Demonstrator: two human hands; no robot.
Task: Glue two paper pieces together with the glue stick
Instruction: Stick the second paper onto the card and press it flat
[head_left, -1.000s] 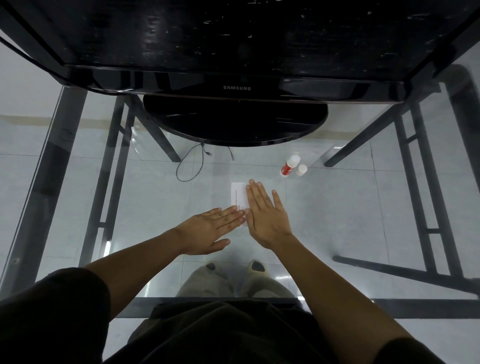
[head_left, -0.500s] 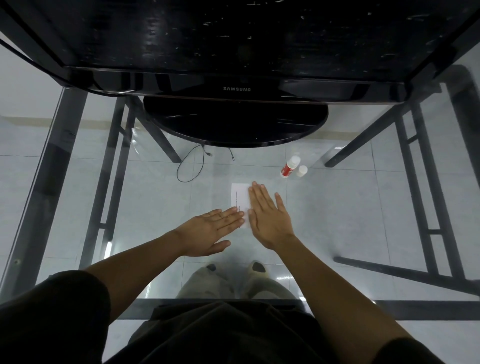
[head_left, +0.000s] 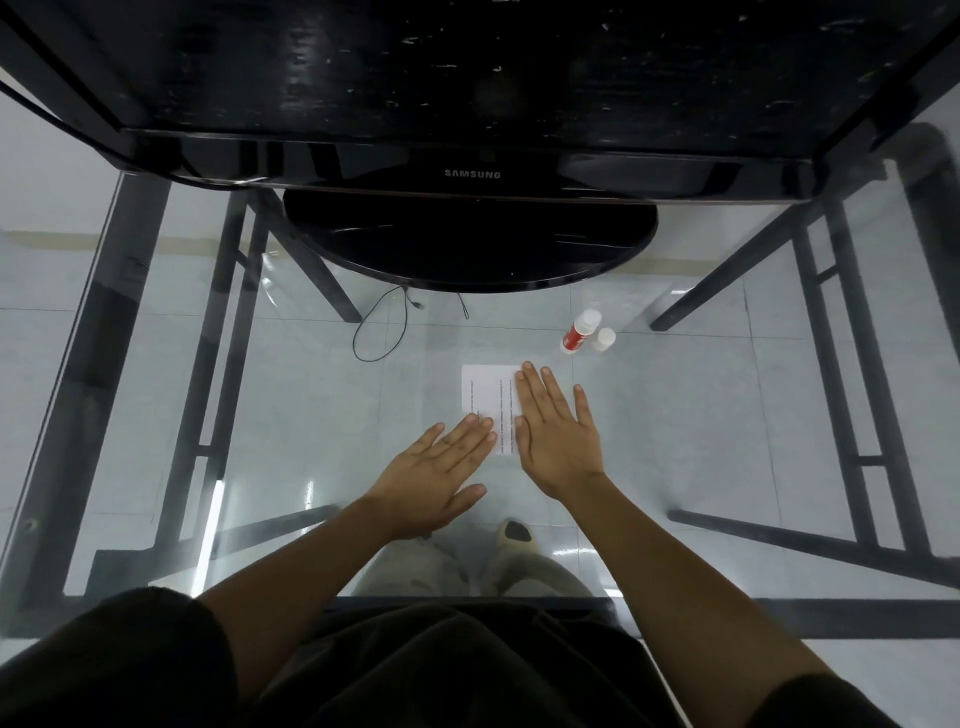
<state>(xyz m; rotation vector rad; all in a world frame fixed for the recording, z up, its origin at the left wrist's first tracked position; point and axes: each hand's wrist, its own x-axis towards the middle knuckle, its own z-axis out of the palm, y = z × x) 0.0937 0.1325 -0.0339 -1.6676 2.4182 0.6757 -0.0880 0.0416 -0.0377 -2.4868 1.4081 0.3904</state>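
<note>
- Glass counter w/ dark frame, tiled floor visible through it; black monitor on its round stand at the far edge.
- Paper pieces lie flat mid-counter, near the person. Whether 2 sheets overlap can't be told; no seam is clear.
- Right hand: palm down on the paper's right part, fingers straight and close together, gripping nothing.
- Left hand: flat too, fingers straight, tips touching the paper's near-left edge.
- Change vs 1 s ago: right hand has slid a bit to the right, so more printed paper shows; left hand is approx. where it was.
- Meaning: looks like a smoothing/pressing stroke, i.e. the glue is prob. already on and the bond is being set, so the task is near its end.
- Glue stick lies uncapped beyond the right hand, apart from the paper, w/ its cap just beside it. Recapping is likely left.
</note>
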